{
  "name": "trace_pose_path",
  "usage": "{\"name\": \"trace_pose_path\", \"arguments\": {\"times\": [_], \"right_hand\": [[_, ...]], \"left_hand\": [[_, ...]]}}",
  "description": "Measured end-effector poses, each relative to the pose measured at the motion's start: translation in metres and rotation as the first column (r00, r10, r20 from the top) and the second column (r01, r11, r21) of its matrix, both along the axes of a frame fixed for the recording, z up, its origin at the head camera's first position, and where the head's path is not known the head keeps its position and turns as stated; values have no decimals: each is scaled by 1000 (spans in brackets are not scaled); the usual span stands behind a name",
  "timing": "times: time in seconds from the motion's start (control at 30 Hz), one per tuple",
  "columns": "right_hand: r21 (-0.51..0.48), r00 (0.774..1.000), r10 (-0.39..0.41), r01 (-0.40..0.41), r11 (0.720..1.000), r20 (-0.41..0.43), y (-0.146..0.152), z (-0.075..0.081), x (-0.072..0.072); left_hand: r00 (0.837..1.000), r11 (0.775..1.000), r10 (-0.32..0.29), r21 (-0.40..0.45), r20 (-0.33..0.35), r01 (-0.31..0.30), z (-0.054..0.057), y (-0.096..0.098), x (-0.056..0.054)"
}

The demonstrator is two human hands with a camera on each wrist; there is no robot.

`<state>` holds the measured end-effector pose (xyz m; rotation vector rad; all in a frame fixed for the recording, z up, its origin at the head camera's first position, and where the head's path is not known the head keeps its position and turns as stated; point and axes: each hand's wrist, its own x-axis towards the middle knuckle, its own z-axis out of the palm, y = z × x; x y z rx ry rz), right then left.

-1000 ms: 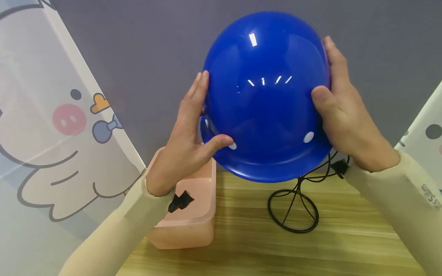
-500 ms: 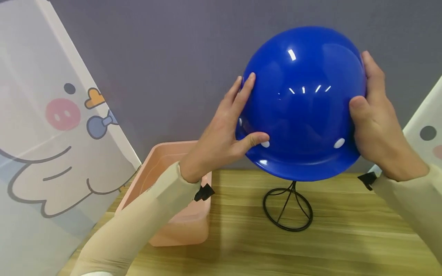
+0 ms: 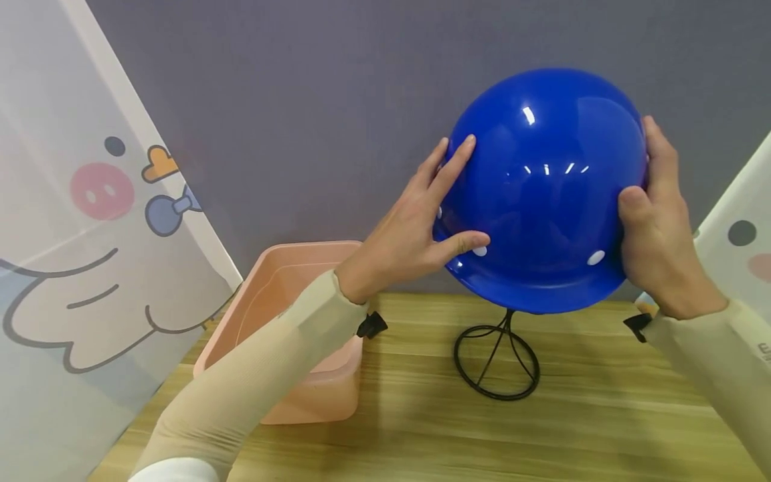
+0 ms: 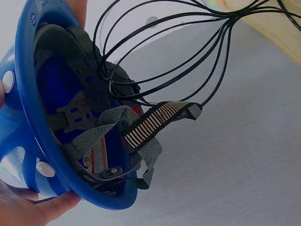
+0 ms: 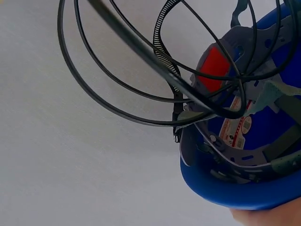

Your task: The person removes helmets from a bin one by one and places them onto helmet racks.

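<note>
Both hands hold a blue hard hat (image 3: 554,194), brim toward me, over a black wire stand (image 3: 508,323). My left hand (image 3: 400,234) lies along the hat's left side, fingers spread up the shell and thumb by a white rivet. On the opposite side my right hand (image 3: 659,227) grips the shell, thumb in front and fingers behind. From below, the left wrist view shows the stand's looped wires (image 4: 230,16) reaching the hat's opening and a striped chin strap (image 4: 155,125) hanging out. The right wrist view shows the grey inner harness (image 5: 249,157) behind the wires.
A pink plastic bin (image 3: 316,402) stands on the wood-grain table (image 3: 421,435), partly under my left forearm. A grey panel (image 3: 301,100) rises behind. Cartoon-printed panels (image 3: 54,281) flank the table on both sides.
Both hands have carried the hard hat rightward and lowered it a little. The stand's upper wires, seen beside the hat earlier, are now hidden behind it in the head view.
</note>
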<state>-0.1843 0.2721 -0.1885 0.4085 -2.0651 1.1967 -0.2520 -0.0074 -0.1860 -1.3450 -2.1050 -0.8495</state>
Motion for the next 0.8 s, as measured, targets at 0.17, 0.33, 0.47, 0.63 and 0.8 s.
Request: {"name": "trace_pose_path", "arguments": {"times": [0.17,0.33,0.47,0.63,0.8], "right_hand": [[4,1000,4,-4,1000,21,-2,-2,3],[-22,997,-1,3,1000,79,-5,-8,10],[8,996,3,-3,1000,84,-3,-19,11],[32,995,-5,2,999,103,-5,-28,11],[55,993,-13,6,998,116,-6,-43,10]], "left_hand": [[1000,1000,-2,10,-23,2,-3,-2,2],[1000,1000,-1,-12,-3,1,-7,-4,6],[999,999,-13,-39,32,15,-13,-4,8],[998,997,0,-79,59,4,-20,-6,10],[994,991,35,-134,99,-21,-29,-7,11]]}}
